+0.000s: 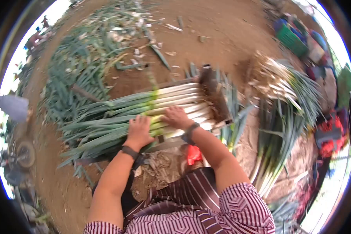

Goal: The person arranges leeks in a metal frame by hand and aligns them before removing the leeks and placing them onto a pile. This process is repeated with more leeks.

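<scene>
A thick row of leeks (175, 97) lies across a low metal frame (216, 93) in front of me, white root ends against its upright right end and green leaves to the left. My left hand (139, 132) rests on the near leeks where white turns to green, fingers spread. Beside it, my right hand (176, 117) lies over the white stalks, its fingers apart and slightly bent. A yellow-green strip (155, 93) crosses the row beyond my hands, its blurred far end sticking up. The undersides of both hands are hidden.
Cut leek leaves (78, 58) are heaped at the far left. More leeks (277, 82) are piled on the right, others (271, 144) lying nearer on brown sheeting. A green crate (291, 41) stands far right. A red piece (194, 155) shows below the frame.
</scene>
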`<state>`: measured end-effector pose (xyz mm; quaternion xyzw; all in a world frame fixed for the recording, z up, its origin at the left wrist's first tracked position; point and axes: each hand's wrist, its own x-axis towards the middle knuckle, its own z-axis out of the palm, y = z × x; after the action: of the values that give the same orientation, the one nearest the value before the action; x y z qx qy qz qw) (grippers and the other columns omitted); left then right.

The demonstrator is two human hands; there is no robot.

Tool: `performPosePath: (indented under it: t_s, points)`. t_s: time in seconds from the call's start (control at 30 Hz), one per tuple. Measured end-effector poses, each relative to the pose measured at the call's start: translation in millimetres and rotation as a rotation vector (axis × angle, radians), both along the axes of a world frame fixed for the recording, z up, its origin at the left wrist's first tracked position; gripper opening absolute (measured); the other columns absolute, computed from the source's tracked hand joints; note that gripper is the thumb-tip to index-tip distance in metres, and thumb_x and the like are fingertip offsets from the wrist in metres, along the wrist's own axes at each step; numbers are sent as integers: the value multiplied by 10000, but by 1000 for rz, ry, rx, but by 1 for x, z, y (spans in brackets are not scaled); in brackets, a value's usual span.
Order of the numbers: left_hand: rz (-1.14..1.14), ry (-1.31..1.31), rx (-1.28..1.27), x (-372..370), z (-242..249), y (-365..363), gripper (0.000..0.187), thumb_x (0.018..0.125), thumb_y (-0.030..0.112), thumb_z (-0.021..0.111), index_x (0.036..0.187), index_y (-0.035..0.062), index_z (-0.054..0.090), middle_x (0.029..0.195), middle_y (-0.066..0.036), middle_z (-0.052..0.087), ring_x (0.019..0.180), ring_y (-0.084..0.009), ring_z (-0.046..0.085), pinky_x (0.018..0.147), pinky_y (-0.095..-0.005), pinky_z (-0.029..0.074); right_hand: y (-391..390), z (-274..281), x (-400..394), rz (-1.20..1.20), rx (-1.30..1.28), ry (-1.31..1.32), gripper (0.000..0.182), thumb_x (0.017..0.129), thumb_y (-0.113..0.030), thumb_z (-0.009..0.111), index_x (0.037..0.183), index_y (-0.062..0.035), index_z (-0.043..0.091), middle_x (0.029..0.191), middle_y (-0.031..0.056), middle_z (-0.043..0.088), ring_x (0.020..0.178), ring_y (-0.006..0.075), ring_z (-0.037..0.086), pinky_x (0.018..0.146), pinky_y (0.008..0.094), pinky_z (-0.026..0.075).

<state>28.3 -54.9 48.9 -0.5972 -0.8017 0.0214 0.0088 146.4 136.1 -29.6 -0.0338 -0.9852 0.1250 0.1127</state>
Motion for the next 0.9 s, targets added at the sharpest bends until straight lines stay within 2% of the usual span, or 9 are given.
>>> performPosePath:
  t_s: [0.07,0.1,0.13,0.47,0.5,0.6,0.67,0.8,0.9]
  points:
    - [58,-228,-15,-2,1,4,635,610,296,789,1135,63,519,1037,-127,589,1045,-327,542,841,-489,406,4,-56,-15,25,-127,333,186,846,-364,582,809,-183,608,864,11,547,873,248,554,740,432,424]
    - [4,-203,69,1,-3,4,581,600,253,774,1086,66,517,996,-118,586,998,-326,546,809,-476,405,5,-39,-5,70,47,250,273,870,-408,563,898,-141,611,901,53,567,903,276,551,781,438,422]
    - [-12,-165,157,5,-7,7,528,591,211,758,1038,69,515,955,-110,583,950,-325,550,777,-464,405,-2,-13,-7,-148,-207,-62,363,879,-457,550,908,-102,616,941,100,579,966,300,536,838,440,412]
    - [-19,-29,80,3,-5,4,663,586,314,788,1134,66,510,1067,-105,573,1048,-292,534,843,-431,409,-18,7,-21,-271,-351,-153,495,808,-638,583,1041,-221,714,1096,115,635,1147,323,512,954,488,380]
    - [9,-123,25,10,13,6,522,670,38,573,1182,21,475,1105,-152,573,1095,-360,522,874,-454,396,-14,-3,-22,-244,-397,-136,478,811,-630,585,1047,-234,715,1094,104,639,1139,323,519,956,491,383]
    - [12,-110,67,9,8,5,521,664,34,571,1177,19,478,1102,-152,571,1092,-356,522,870,-451,394,-4,-7,-25,-210,-453,-135,424,832,-591,580,1095,-282,705,1071,98,647,1135,317,528,948,493,383]
    - [13,-132,47,9,0,6,519,648,93,615,1155,48,511,1090,-156,581,1048,-355,541,833,-466,412,-21,11,-18,-243,-293,-140,415,841,-571,577,1142,-307,686,1057,97,651,1139,308,528,938,492,384]
    - [51,-98,54,6,-4,3,562,606,196,691,1136,81,543,1073,-150,595,996,-353,560,797,-489,431,-19,-19,-27,-163,-131,-57,348,860,-380,565,1203,-389,623,852,-12,667,797,243,650,801,487,411]
    - [62,-74,-44,5,-4,3,803,577,413,792,1235,53,504,1164,-134,579,1107,-333,534,919,-470,403,-20,-1,-22,-172,-204,-20,293,878,-427,552,1129,-326,667,930,43,681,984,265,611,821,485,411]
